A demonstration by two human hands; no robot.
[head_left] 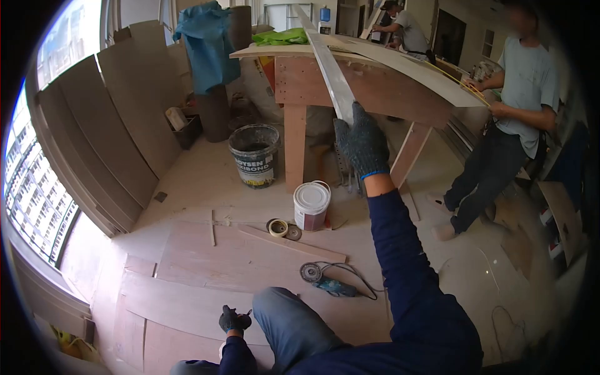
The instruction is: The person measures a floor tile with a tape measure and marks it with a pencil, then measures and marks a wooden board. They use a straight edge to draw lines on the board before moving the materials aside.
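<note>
Long straight silver-grey bar [328,69] | slants over pale-topped wooden workbench [315,80] | right grey knit-gloved hand [364,140] clamped on near end | left gloved hand [235,320] well apart, near knee [278,306], grip unclear

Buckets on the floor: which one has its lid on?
The white bucket, nearer the angle grinder, is lidded; the larger black bucket has an open top.

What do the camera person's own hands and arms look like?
The right hand wears a dark grey knitted glove with a bright blue edge at the wrist. The left hand has a dark glove too, but it is too small in view to show its edge clearly. Both arms have long, navy blue sleeves.
</note>
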